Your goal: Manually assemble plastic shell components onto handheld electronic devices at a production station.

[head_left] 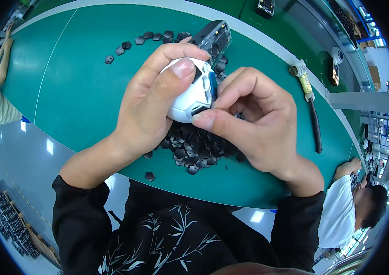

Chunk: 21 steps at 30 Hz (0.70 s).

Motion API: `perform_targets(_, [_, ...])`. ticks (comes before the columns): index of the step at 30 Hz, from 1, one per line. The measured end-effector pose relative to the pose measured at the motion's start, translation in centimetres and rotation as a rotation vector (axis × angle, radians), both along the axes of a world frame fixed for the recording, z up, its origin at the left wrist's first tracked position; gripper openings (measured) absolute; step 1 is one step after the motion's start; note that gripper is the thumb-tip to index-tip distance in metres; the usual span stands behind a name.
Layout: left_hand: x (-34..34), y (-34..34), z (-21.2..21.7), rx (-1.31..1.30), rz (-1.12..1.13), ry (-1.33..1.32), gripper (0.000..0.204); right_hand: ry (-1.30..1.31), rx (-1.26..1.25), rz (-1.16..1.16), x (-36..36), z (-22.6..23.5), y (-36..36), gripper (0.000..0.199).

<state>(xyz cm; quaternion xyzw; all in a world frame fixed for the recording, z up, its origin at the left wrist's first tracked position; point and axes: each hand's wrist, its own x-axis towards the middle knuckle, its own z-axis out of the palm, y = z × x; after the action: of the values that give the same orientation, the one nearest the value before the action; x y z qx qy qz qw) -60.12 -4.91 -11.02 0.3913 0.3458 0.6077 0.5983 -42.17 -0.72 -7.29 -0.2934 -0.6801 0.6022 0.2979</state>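
Note:
My left hand (151, 91) is wrapped round a white rounded plastic housing (186, 98) with facets and dark openings, its thumb lying across the top. Beyond the fingers a dark body with a clear cover (215, 41) sticks out; whether it joins the white housing is hidden. My right hand (254, 114) is closed in a pinch, thumb and forefinger touching the housing's lower right edge beside a dark slot. What the fingertips hold, if anything, cannot be made out. Below both hands lies a heap of small black pentagon pieces (194, 149).
A loose row of black pentagons (147, 35) curves across the green table (84, 68). A hammer-like tool with a wrapped head and black handle (314, 119) lies at right. Another white-topped device (336, 57) sits beyond the edge. People (341, 215) work at both sides.

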Motion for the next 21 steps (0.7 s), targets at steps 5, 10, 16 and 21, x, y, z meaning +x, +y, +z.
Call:
perform_targets(5, [-0.2, -0.2, 0.4, -0.042, -0.007, 0.069, 0.03, 0.015, -0.04, -0.006, -0.5, 0.2, 0.0, 0.032])
perform_targets(10, [0.1, -0.2, 0.3, 0.027, 0.006, 0.179, 0.037, 0.011, -0.131, 0.006, -0.2, 0.9, 0.4, 0.04])
perform_targets(16, [0.2, -0.1, 1.0, 0.055, -0.03, 0.253, 0.05, 0.069, -0.126, 0.046, 0.5, 1.0, 0.7, 0.046])
perform_targets(21, [0.2, 0.2, 2.0, -0.156, -0.106, 0.023, 0.059, 0.005, -0.186, 0.031, 0.8, 2.0, 0.9, 0.054])
